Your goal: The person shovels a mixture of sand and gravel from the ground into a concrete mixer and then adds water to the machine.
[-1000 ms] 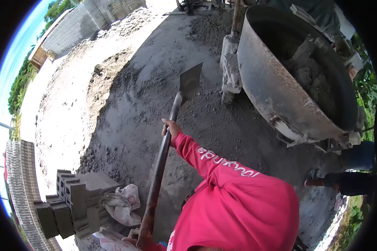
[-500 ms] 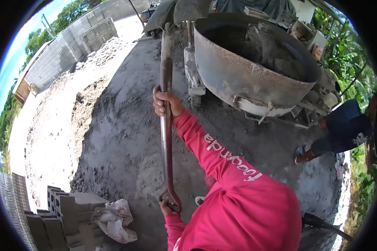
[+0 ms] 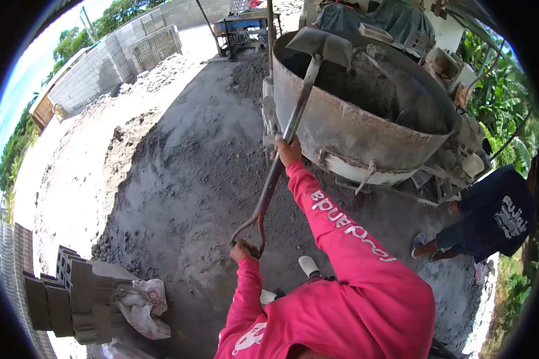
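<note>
My left hand is closed around the D-grip at the end of the shovel, low and close to my body. My right hand is wrapped tight around the shaft about halfway up, with the arm stretched out in its pink sleeve. The shovel slants up and away from me, and its blade is raised over the near rim of the mixer drum. I cannot tell whether the blade carries any load.

The drum is a wide, rusty steel tub, and grey wet mix lies heaped against its far wall. Dark sand is spread across the ground to my left. My shoe shows below the shaft.

At my lower left is a stack of concrete blocks, with crumpled sacks leaning against it. Another person in a dark shirt crouches beside the drum's frame on my right. A block wall runs along the far side of the yard.
</note>
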`<state>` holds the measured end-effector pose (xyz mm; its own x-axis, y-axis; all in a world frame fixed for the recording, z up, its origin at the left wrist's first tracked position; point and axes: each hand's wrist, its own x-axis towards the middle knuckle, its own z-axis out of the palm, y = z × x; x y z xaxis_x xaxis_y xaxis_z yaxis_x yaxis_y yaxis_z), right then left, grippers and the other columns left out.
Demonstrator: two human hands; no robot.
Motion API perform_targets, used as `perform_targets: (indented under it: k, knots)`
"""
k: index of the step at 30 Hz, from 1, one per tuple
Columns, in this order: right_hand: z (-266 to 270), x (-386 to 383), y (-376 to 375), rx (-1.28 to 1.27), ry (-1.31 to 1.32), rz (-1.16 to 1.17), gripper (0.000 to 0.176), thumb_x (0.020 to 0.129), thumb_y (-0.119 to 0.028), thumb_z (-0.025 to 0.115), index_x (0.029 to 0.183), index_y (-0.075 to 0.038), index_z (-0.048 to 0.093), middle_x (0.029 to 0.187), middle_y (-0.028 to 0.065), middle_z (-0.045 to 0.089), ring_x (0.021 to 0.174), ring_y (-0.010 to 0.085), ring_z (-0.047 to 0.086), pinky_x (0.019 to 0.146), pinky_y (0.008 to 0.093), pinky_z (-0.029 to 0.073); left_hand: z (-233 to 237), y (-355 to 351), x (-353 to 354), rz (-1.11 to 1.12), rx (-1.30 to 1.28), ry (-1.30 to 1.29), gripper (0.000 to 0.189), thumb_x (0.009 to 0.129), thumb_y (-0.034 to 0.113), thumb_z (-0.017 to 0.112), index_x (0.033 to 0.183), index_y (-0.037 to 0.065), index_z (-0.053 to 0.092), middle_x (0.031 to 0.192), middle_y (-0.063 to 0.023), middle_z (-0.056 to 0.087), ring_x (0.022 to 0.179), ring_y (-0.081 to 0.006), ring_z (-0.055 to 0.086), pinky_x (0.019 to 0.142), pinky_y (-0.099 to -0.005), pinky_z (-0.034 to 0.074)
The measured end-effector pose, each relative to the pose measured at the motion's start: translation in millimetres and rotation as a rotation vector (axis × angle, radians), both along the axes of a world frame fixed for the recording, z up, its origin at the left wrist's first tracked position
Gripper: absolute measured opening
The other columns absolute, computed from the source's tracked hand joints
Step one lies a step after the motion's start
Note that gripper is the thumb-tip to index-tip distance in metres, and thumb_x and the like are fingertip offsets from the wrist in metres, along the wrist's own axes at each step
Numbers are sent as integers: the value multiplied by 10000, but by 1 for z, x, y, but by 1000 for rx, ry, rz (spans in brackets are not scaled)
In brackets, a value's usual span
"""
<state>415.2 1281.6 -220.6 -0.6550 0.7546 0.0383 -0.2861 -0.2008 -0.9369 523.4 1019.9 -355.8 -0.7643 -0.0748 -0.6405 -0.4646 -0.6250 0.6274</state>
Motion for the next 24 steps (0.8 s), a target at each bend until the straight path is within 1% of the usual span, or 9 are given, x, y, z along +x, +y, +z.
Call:
perform_targets:
  k: [3, 6, 9, 12, 14, 18, 19, 22, 24]
  knots:
    - [-45, 19, 14, -35, -227, -15, 269, 699, -55, 554, 920, 19, 419, 586, 91, 515, 376, 187, 523, 344, 316, 459, -15, 12, 46, -62, -313, -158, 95, 676, 25, 509, 610, 17, 441, 509, -65, 417, 369, -200, 432, 348, -338, 368]
    - [-5, 19, 15, 65, -101, 58, 247, 686, -62, 559, 871, 30, 423, 588, 115, 543, 381, 201, 545, 341, 326, 463, -15, 45, 76, 32, -74, -184, 118, 691, 56, 510, 604, 44, 431, 516, -58, 424, 405, -177, 435, 373, -309, 363]
    - [57, 41, 6, 116, -22, 166, 246, 720, -61, 568, 874, 13, 391, 583, 78, 505, 386, 160, 526, 346, 301, 436, 8, 70, 82, 45, -120, -156, 127, 692, 69, 511, 602, 60, 422, 516, -37, 409, 432, -155, 431, 388, -302, 353]
    - [69, 57, 8, 106, -31, 232, 249, 723, -59, 573, 878, 12, 391, 592, 74, 503, 385, 159, 526, 339, 300, 431, 10, 76, 99, 142, 5, -185, 107, 683, 65, 516, 617, 63, 432, 505, -16, 368, 455, -149, 434, 407, -294, 361]
    - [34, 55, 19, 36, 13, 198, 255, 721, -56, 576, 885, 13, 393, 593, 74, 503, 381, 160, 524, 334, 303, 430, 0, 80, 115, 180, -26, -195, 96, 680, 56, 515, 625, 55, 437, 508, -27, 384, 446, -157, 439, 401, -299, 368]
    - [-58, 57, 62, -194, -197, 202, 237, 730, -78, 568, 877, 21, 411, 587, 85, 501, 388, 168, 507, 348, 312, 447, -3, 94, 137, 172, -238, -167, 107, 667, 58, 522, 653, 55, 417, 531, -48, 409, 414, -170, 420, 389, -302, 380]
    - [-38, 60, 54, -29, -277, 143, 229, 732, -80, 568, 865, 26, 415, 598, 87, 504, 402, 170, 512, 363, 321, 459, 5, 94, 144, 227, -267, -116, 99, 672, 59, 524, 667, 49, 425, 535, -50, 415, 418, -174, 433, 382, -306, 382]
    - [-12, 75, 18, -8, -134, 315, 286, 731, -44, 554, 937, 28, 369, 580, 86, 506, 372, 185, 511, 367, 315, 459, 5, 64, 166, 349, -218, -63, 81, 677, 41, 533, 692, 29, 455, 545, -79, 472, 423, -195, 487, 373, -326, 412]
    - [13, 101, -21, 72, -36, 543, 192, 741, -25, 574, 789, -12, 389, 541, 74, 483, 377, 192, 516, 349, 316, 439, -16, 37, 201, 173, 160, -243, 140, 728, 119, 567, 757, 51, 449, 599, -77, 496, 433, -202, 499, 358, -333, 413]
